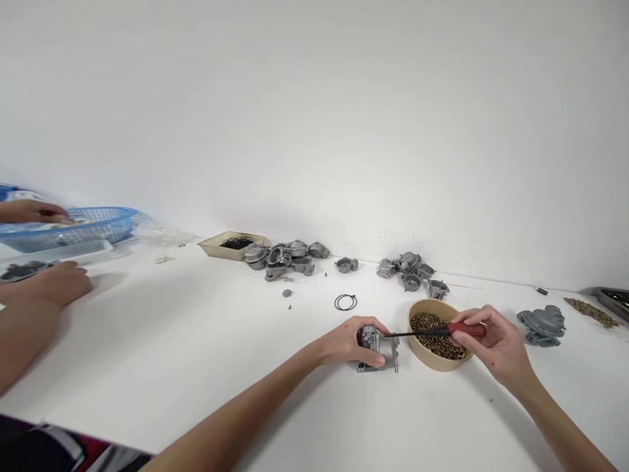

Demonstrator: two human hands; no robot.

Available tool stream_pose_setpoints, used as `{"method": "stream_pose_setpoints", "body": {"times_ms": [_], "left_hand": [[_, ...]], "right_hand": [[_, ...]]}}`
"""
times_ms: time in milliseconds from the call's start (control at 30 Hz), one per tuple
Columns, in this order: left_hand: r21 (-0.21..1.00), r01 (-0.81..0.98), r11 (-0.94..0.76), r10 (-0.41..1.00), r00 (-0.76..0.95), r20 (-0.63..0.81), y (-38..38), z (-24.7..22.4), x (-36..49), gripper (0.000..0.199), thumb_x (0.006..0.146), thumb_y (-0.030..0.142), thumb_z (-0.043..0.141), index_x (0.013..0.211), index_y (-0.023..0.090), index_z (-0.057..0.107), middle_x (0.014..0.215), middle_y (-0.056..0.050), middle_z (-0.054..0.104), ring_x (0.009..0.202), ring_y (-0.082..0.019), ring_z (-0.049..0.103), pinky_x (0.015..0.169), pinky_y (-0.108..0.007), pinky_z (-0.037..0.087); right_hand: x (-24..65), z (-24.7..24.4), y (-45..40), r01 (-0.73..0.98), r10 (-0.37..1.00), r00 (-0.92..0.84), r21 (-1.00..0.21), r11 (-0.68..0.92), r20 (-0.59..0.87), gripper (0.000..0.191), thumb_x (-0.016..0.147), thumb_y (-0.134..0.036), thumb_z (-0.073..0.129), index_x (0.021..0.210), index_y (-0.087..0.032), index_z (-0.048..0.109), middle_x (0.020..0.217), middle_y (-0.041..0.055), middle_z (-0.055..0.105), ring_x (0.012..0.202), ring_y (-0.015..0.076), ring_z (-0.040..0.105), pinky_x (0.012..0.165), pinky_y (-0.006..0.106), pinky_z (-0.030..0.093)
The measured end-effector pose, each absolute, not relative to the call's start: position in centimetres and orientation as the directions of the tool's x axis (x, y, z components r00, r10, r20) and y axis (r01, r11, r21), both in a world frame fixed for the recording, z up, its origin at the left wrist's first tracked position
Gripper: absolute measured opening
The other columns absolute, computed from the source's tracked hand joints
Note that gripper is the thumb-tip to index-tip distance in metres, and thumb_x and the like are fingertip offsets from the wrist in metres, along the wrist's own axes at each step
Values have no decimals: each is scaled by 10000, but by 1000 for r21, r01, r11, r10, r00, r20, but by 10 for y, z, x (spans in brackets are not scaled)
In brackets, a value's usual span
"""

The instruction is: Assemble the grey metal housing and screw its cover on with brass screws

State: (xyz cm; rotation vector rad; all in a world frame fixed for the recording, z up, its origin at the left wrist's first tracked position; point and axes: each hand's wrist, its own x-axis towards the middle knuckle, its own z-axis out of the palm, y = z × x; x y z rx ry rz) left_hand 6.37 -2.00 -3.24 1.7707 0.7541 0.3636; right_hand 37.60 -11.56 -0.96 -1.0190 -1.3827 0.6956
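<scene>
My left hand [354, 342] is wrapped round a grey metal carburetor-like body [392, 351] on the white table. In my right hand [491, 341] is a screwdriver [466, 329] with a red and black handle, held roughly level. Its dark shaft points left, and the tip meets the upper part of the metal body; the exact contact is too small to tell. Beneath the screwdriver stands a round tan bowl [423, 357] holding many small brass-coloured pieces [432, 322]. Behind my left hand lie thin black rings [345, 302].
Grey metal bowl-shaped parts [295, 257] lie beside a cream tray [209, 246] of black rings. More grey parts [411, 282] stand behind the bowl. At right are a grey assembly [543, 324] and brass pieces [592, 312]. Another person's hands [61, 283] are at left, near a blue basket [115, 226].
</scene>
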Motion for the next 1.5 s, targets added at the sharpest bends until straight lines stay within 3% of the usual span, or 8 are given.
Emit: {"method": "stream_pose_setpoints", "body": {"times_ms": [167, 300, 500, 667, 867, 1000, 1267, 1500], "left_hand": [[883, 385, -268, 713, 696, -87, -28, -21, 65, 606, 784, 548, 802, 1236, 244, 536, 912, 10, 609, 738, -160, 542, 644, -255, 412], [768, 500, -400, 731, 680, -62, -34, -13, 67, 474, 865, 587, 671, 1144, 252, 485, 845, 31, 546, 742, -181, 515, 677, -275, 378], [645, 551, -529, 741, 671, 34, -34, -15, 66, 477, 954, 653, 525, 1192, 242, 483, 1076, -33, 603, 749, -188, 561, 727, -308, 440], [662, 550, -509, 789, 605, 104, -33, -19, 65, 393, 953, 575, 585, 1173, 254, 533, 1049, -33, 651, 874, -231, 638, 770, -318, 480], [591, 549, -591, 771, 600, 214, -28, -31, 67, 550, 738, 529, 863, 1133, 259, 592, 1019, -8, 708, 889, -248, 687, 783, -322, 499], [570, 563, -599, 782, 564, 266, -26, -39, 70, 516, 728, 495, 874, 1117, 257, 631, 1045, -5, 739, 858, -239, 716, 787, -323, 502], [659, 550, -513, 828, 521, 210, -28, -37, 71, 541, 677, 507, 918, 1102, 274, 679, 1046, 25, 775, 815, -231, 746, 856, -344, 518], [634, 552, -541, 827, 485, 284, -33, -42, 76, 505, 698, 504, 894, 1087, 270, 673, 1023, 14, 780, 747, -209, 703, 810, -344, 538]], "right_hand": [[376, -9, -114, 173, 900, 96, -898, 405, 425, 330, 841, -452, 884, 863, -234, 636, 964, 57, 710, 737, 167, 695, 662, 304, 671], [377, -9, -112, 155, 926, 89, -924, 350, 366, 356, 843, -465, 876, 862, -229, 611, 957, 47, 699, 690, 151, 684, 643, 292, 649], [374, -13, -109, 182, 941, 99, -936, 302, 323, 373, 834, -509, 868, 866, -223, 631, 966, 55, 693, 744, 181, 697, 699, 336, 679], [369, -18, -109, 240, 907, 168, -909, 342, 385, 363, 826, -524, 871, 903, -222, 685, 949, 85, 752, 749, 229, 745, 760, 399, 705], [367, -19, -111, 307, 872, 200, -873, 378, 448, 285, 860, -472, 856, 975, -216, 805, 949, 92, 782, 768, 240, 761, 820, 411, 712], [370, -23, -108, 335, 869, 168, -856, 393, 465, 255, 893, -466, 823, 1001, -235, 824, 1021, 97, 774, 809, 236, 762, 813, 388, 710], [382, -35, -98, 414, 821, 38, -757, 506, 570, 182, 939, -422, 776, 1037, -280, 836, 1102, 109, 773, 1003, 276, 753, 805, 366, 697], [381, -30, -100, 401, 824, 22, -760, 512, 567, 151, 957, -389, 755, 1039, -288, 833, 1059, 104, 752, 948, 255, 722, 763, 352, 673]]}}
